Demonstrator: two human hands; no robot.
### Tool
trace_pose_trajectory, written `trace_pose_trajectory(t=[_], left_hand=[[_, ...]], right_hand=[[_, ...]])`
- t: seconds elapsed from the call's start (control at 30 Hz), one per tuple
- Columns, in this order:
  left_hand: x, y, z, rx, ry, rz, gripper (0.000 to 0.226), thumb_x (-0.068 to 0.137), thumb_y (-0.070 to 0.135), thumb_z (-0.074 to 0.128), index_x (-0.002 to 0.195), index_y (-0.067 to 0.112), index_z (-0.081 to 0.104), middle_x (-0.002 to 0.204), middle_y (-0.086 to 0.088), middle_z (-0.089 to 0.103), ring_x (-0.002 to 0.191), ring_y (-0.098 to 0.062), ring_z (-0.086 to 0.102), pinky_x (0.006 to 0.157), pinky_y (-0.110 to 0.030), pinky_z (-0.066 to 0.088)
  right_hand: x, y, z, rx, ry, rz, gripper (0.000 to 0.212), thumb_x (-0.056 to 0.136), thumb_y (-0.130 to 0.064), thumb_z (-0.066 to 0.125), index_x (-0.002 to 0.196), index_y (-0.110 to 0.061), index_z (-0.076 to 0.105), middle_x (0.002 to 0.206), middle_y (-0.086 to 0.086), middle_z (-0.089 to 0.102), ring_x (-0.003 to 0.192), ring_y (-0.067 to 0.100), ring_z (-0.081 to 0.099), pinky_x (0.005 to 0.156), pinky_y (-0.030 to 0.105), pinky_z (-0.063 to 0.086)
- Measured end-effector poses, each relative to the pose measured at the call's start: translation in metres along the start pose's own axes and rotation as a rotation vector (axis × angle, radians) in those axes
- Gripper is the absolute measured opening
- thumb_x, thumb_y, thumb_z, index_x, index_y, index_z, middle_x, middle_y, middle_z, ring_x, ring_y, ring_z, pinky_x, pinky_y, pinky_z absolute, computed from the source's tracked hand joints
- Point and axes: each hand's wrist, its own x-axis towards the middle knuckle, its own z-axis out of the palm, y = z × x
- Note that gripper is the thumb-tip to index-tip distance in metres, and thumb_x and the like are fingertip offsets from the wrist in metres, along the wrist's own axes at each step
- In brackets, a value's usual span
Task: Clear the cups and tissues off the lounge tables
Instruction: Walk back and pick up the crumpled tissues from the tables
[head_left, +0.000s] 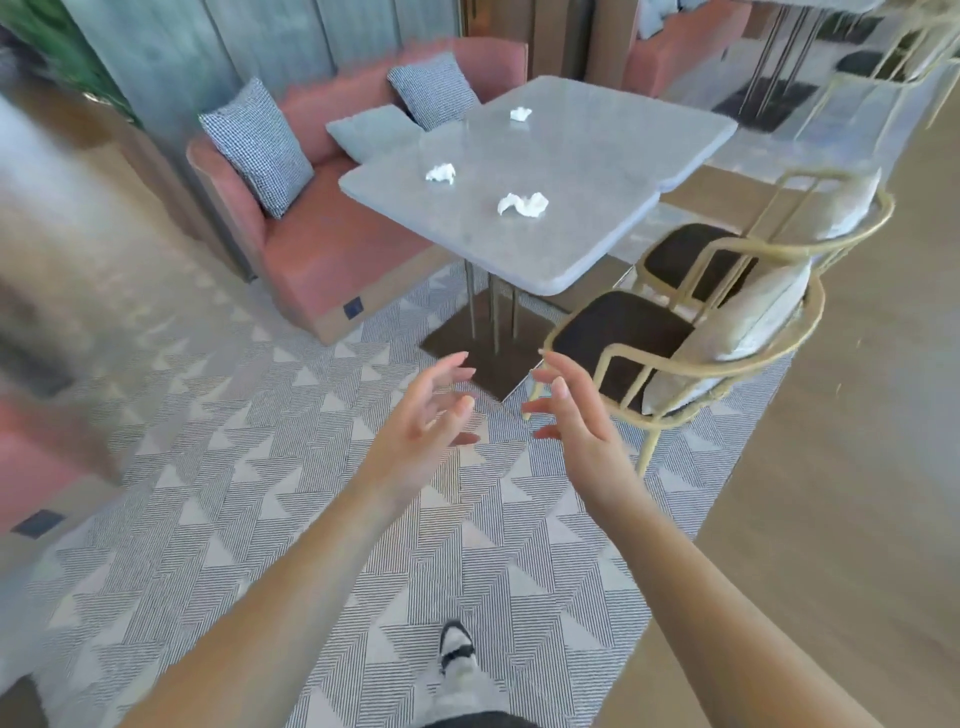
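Note:
Two grey stone-topped lounge tables stand pushed together ahead of me, the near table (545, 249) and the far table (623, 124). Crumpled white tissues lie on them: one near the front (522, 204), one to its left (440, 173), one on the far table (520, 113). No cup shows on them. My left hand (428, 410) and my right hand (566, 410) are held out in front of me over the carpet, short of the tables, palms facing each other, fingers spread and relaxed, holding nothing.
A pink sofa (322, 260) with checked cushions runs along the tables' left side. Two gold-framed chairs (675, 332) with dark seats stand at the tables' right. A patterned grey carpet (260, 519) lies underfoot, wooden floor to the right. My foot (457, 649) shows below.

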Motion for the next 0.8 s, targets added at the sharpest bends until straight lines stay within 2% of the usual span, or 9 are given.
trace_pose_trajectory(t=[0.1, 0.17, 0.23, 0.3, 0.37, 0.47, 0.6, 0.73, 0.8], left_hand=[[0.047, -0.007, -0.019, -0.008, 0.005, 0.005, 0.056, 0.091, 0.063, 0.056, 0.144, 0.049, 0.047, 0.144, 0.021, 0.054, 0.118, 0.005, 0.063, 0.097, -0.034, 0.058], [0.08, -0.012, -0.035, 0.032, 0.025, 0.025, 0.056, 0.093, 0.065, 0.054, 0.146, 0.047, 0.045, 0.145, 0.021, 0.053, 0.119, 0.011, 0.059, 0.091, -0.019, 0.052], [0.116, -0.019, -0.054, 0.023, 0.034, 0.015, 0.051, 0.099, 0.059, 0.054, 0.148, 0.046, 0.044, 0.145, 0.023, 0.052, 0.12, 0.011, 0.058, 0.085, -0.013, 0.049], [0.141, -0.024, -0.069, -0.035, 0.038, 0.005, 0.046, 0.104, 0.043, 0.055, 0.148, 0.04, 0.046, 0.146, 0.02, 0.052, 0.114, 0.006, 0.063, 0.08, -0.013, 0.054], [0.172, -0.025, -0.086, -0.047, 0.028, 0.019, 0.048, 0.102, 0.036, 0.062, 0.147, 0.035, 0.048, 0.145, 0.019, 0.052, 0.118, 0.004, 0.062, 0.085, -0.019, 0.057], [0.216, -0.02, -0.102, -0.064, -0.001, 0.052, 0.064, 0.089, 0.05, 0.068, 0.148, 0.033, 0.049, 0.142, 0.017, 0.054, 0.125, 0.002, 0.058, 0.089, -0.031, 0.06], [0.269, -0.019, -0.117, -0.128, -0.002, 0.086, 0.072, 0.084, 0.056, 0.066, 0.149, 0.03, 0.048, 0.144, 0.009, 0.054, 0.128, -0.003, 0.058, 0.083, -0.028, 0.06], [0.33, -0.031, -0.127, -0.195, 0.029, 0.043, 0.058, 0.096, 0.034, 0.066, 0.15, 0.023, 0.048, 0.144, 0.0, 0.054, 0.125, -0.007, 0.06, 0.081, -0.028, 0.06], [0.363, -0.037, -0.129, -0.195, 0.042, 0.036, 0.058, 0.095, 0.036, 0.067, 0.149, 0.024, 0.049, 0.143, 0.004, 0.055, 0.125, -0.008, 0.06, 0.081, -0.027, 0.06]], right_hand=[[0.05, 0.007, 0.007, -0.003, 0.003, 0.001, 0.034, 0.097, -0.063, 0.036, 0.128, -0.061, 0.047, 0.123, -0.029, 0.058, 0.109, 0.007, 0.065, 0.085, 0.03, 0.055], [0.086, 0.008, 0.014, -0.022, 0.017, -0.005, 0.033, 0.096, -0.063, 0.035, 0.126, -0.063, 0.047, 0.122, -0.029, 0.058, 0.108, 0.006, 0.066, 0.081, 0.027, 0.056], [0.128, 0.007, 0.026, -0.025, 0.04, 0.007, 0.033, 0.097, -0.062, 0.034, 0.127, -0.061, 0.047, 0.122, -0.027, 0.058, 0.106, 0.004, 0.066, 0.079, 0.023, 0.056], [0.157, 0.002, 0.036, -0.023, 0.043, 0.01, 0.029, 0.102, -0.057, 0.034, 0.128, -0.059, 0.046, 0.122, -0.03, 0.057, 0.106, 0.002, 0.066, 0.077, 0.019, 0.055], [0.193, -0.004, 0.051, -0.041, 0.045, -0.002, 0.027, 0.103, -0.054, 0.034, 0.128, -0.059, 0.045, 0.12, -0.032, 0.057, 0.107, 0.003, 0.066, 0.078, 0.018, 0.055], [0.239, -0.012, 0.067, -0.007, 0.054, -0.008, 0.035, 0.103, -0.05, 0.036, 0.136, -0.048, 0.047, 0.129, -0.018, 0.058, 0.106, 0.006, 0.067, 0.079, 0.022, 0.056], [0.292, -0.008, 0.074, 0.003, 0.044, 0.016, 0.039, 0.108, -0.039, 0.037, 0.145, -0.032, 0.045, 0.133, -0.008, 0.057, 0.104, 0.006, 0.067, 0.077, 0.023, 0.055], [0.347, 0.007, 0.079, 0.027, 0.003, 0.056, 0.034, 0.109, -0.032, 0.037, 0.141, -0.031, 0.048, 0.129, -0.006, 0.058, 0.101, 0.007, 0.068, 0.077, 0.023, 0.055], [0.38, 0.017, 0.081, 0.046, 0.001, 0.063, 0.032, 0.109, -0.031, 0.037, 0.137, -0.034, 0.049, 0.129, -0.004, 0.058, 0.1, 0.007, 0.068, 0.077, 0.024, 0.055]])
